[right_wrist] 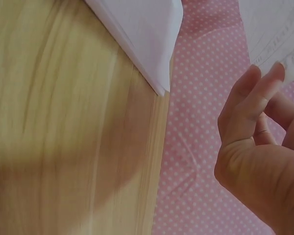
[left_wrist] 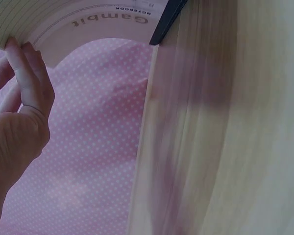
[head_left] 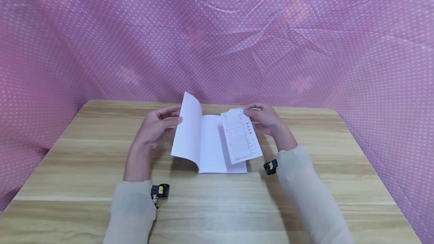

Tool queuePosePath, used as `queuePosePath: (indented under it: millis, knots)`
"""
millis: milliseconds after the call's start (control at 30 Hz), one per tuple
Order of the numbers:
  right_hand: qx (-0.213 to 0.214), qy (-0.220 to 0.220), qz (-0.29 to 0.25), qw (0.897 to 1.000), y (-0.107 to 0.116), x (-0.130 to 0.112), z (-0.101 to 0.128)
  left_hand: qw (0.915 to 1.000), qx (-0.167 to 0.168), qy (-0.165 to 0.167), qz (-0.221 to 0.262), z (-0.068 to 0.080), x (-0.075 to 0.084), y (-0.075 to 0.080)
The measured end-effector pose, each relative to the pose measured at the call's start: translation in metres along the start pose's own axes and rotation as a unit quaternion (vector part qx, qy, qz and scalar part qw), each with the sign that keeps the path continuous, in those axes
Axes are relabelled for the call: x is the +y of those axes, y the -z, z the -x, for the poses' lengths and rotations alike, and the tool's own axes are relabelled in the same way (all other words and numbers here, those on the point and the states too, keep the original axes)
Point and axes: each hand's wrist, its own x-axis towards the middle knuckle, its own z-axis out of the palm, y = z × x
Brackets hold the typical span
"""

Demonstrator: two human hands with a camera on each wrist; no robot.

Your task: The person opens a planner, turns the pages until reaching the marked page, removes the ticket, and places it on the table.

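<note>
An open lined notebook [head_left: 211,146] lies on the wooden table [head_left: 217,206]. My left hand [head_left: 159,123] holds its lifted cover and left pages [head_left: 186,131] upright by their far edge; in the left wrist view its fingers [left_wrist: 27,73] pinch that curved edge of the notebook [left_wrist: 88,19]. My right hand [head_left: 264,118] pinches the top of a printed paper slip [head_left: 241,135], which hangs tilted over the notebook's right page. The right wrist view shows my fingertips [right_wrist: 264,83] on the slip [right_wrist: 274,29] and a corner of the notebook [right_wrist: 142,34].
A pink dotted cloth [head_left: 217,37] closes in the table at the back and both sides. Bare wood stretches around the notebook, with the table's far edge [head_left: 210,102] just behind the hands.
</note>
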Motion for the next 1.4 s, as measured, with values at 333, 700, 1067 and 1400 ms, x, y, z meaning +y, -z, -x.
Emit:
queuePosePath:
  millis: [333,700,1067,1400]
  knots:
    - [0.002,-0.005,-0.009,1.000,0.014,0.000,0.007,0.9977,-0.005,0.013,0.066,-0.004,-0.004,-0.019]
    - [0.006,-0.005,-0.010,1.000,0.031,0.000,0.013,0.9960,-0.019,0.020,0.085,-0.012,-0.004,-0.041]
    - [0.008,-0.003,0.000,1.000,0.049,0.002,0.016,0.9961,-0.036,0.024,0.077,-0.021,-0.005,-0.065]
    - [0.018,-0.002,0.004,1.000,0.064,0.006,0.022,0.9970,-0.040,0.030,0.059,-0.029,-0.012,-0.085]
